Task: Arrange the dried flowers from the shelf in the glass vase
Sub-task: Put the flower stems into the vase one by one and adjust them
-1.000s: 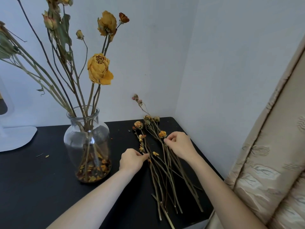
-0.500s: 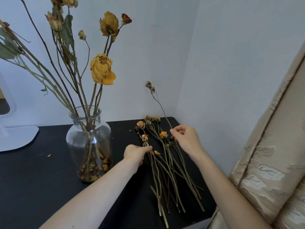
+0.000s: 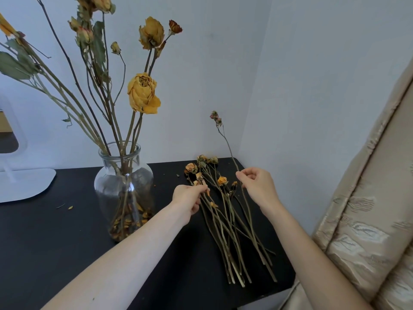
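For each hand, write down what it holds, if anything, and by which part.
Right hand pinches a thin dried stem with pinkish buds, partway along it. Left hand pinches a dried yellow-flowered stem in the lying bundle, just below its blooms.

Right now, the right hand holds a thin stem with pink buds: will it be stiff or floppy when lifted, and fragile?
Probably stiff: the stem stands up from the right hand with only a slight curve. Likely light: a pinch holds it. Probably brittle: petal bits lie on the table.

Tallest dried flowers (image 3: 101,3) run past the top edge.
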